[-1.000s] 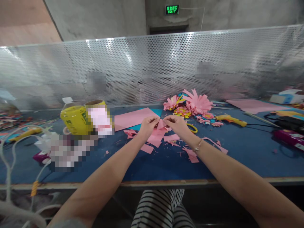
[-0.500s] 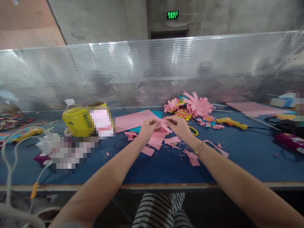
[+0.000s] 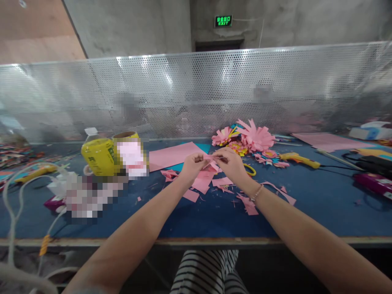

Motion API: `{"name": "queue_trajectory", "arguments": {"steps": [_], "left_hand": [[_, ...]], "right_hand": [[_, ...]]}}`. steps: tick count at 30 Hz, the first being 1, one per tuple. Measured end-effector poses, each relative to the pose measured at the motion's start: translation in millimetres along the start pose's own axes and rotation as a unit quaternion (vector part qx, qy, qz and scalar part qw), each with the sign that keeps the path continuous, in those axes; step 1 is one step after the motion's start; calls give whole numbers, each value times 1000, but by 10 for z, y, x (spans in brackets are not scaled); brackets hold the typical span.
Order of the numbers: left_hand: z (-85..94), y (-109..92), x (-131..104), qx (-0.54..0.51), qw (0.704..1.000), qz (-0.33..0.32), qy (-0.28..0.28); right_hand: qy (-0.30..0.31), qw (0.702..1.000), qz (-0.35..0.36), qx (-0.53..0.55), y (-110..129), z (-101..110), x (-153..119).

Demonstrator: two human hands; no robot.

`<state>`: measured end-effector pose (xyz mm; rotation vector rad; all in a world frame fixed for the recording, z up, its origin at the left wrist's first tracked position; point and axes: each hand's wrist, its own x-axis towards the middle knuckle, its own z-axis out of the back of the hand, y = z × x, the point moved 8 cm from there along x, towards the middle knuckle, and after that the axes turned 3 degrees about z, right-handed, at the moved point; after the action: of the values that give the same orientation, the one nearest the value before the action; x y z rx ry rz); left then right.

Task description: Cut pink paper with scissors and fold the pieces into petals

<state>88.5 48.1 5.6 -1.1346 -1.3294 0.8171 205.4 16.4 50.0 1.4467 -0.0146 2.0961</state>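
Note:
Between my two hands is a small piece of pink paper [image 3: 209, 157], partly covered by the fingers. My left hand [image 3: 194, 164] pinches its left side, closed on it. On the other side, my right hand [image 3: 229, 161] grips it with thumb and fingertips. Below the hands lie pink paper scraps [image 3: 202, 181] and thin offcuts on the blue tabletop. A yellow ring-shaped handle [image 3: 250, 170] shows just beyond my right wrist; the rest of that object is hidden. Finished-looking pink paper flowers [image 3: 255, 136] with yellow and blue parts sit behind my right hand.
A large pink sheet [image 3: 174, 156] lies over blue paper at the back. At left stand a yellow-labelled bottle [image 3: 98, 157] and a yellow roll [image 3: 125, 135]. Right of the flowers is a yellow glue gun [image 3: 300, 159] with its cord. A perforated metal screen [image 3: 171, 98] borders the table.
My right hand has shifted slightly, its fingers rearranged on the pink paper. My left hand keeps its pinch, nearly in place. The view has moved very little.

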Motion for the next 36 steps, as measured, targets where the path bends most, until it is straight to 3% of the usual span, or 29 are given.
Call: {"name": "queue_trajectory", "arguments": {"steps": [5,10,14,17,21,26,33,36], "left_hand": [[83,-7,0,-37,997,23,-67],[-22,80,-22,-204,973,108,-25],[-23,-54,-33,-178,983,40,-3],[39,-85,-28,-126,992,16,-24],[130,-79,-13,-69,995,5,-73],[82,-100,-10,-52,998,-13,-42],[32,-126,-22,-38,999,-36,-9],[14,-97,-13,-95,995,-11,8]], "right_hand": [[-32,999,6,3,38,79,23],[-34,999,36,-13,115,106,15],[4,999,52,-6,168,44,-19],[41,997,56,24,196,-7,-35],[17,995,-26,91,40,15,-14],[30,967,-151,204,-241,-138,-49],[65,964,-174,192,-318,-256,-94],[47,968,-168,178,-339,-203,-80]]}}
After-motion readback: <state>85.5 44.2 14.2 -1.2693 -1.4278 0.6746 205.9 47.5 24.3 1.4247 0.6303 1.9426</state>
